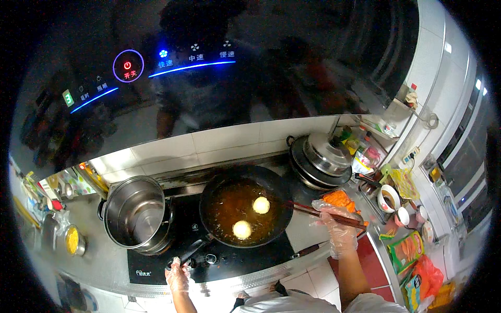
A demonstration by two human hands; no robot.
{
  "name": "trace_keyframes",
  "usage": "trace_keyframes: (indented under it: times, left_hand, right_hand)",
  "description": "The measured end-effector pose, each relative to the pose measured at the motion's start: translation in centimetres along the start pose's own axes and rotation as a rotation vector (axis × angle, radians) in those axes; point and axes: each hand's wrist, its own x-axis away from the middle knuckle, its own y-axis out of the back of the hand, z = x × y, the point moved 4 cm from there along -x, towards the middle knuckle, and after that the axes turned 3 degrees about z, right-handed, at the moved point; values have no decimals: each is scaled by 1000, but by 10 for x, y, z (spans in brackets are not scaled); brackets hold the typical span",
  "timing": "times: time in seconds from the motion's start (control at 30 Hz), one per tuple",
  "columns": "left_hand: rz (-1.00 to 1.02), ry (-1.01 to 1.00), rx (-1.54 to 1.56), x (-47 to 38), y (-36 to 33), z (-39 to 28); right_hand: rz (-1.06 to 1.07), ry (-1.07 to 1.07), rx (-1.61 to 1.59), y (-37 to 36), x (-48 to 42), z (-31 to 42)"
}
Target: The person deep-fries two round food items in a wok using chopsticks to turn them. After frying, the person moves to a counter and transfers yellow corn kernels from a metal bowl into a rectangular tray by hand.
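My left hand (179,276), in a clear plastic glove, grips the end of the black handle (195,247) of a dark wok (213,195). The wok sits on a black glass cooktop (156,266) and holds brown, bubbling oil. Two pale round pieces of food float in it, one (261,205) at the upper right and one (242,230) lower down. My right hand (339,223), also gloved in clear plastic, holds a pair of long dark red chopsticks (309,209) right of the wok. Their tips reach the wok's right rim. Behind the hand lies orange food (339,198) in a tray.
A large steel pot (135,211) stands left of the wok. Further left is a steel bowl of yellow food (73,240). Lidded pans (325,160) stand behind at right, beside bowls (388,198) and food packets (406,250). A black range hood (250,90) overhangs the cooktop.
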Motion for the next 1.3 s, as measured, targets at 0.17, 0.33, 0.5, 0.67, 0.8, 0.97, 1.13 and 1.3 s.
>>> trace_keyframes:
  times: [0.17, 0.33, 0.5, 0.67, 0.8, 0.97, 1.13, 1.3]
  left_hand:
    - [33, 4, 23, 3, -3, -3]
    - [18, -13, 28, 2, -1, 0]
    - [53, 6, 20, -3, 3, 2]
    - [68, -1, 19, -3, 3, 3]
    - [44, 1, 39, 0, 2, 2]
    - [53, -5, 41, 0, 0, 1]
    - [33, -6, 20, 2, -2, -2]
    - [36, -22, -20, -4, 5, 3]
  right_hand:
    - [30, -8, 40, 4, 5, -3]
    - [97, 14, 86, 4, 8, -12]
    - [143, -69, 91, -1, 15, -18]
    - [175, -116, 24, -8, 19, -7]
    - [264, -115, -16, -15, 21, 2]
    - [442, -101, 44, -26, 20, -8]
    - [576, 82, 31, -43, 9, -8]
    - [350, 47, 181, -11, -19, -34]
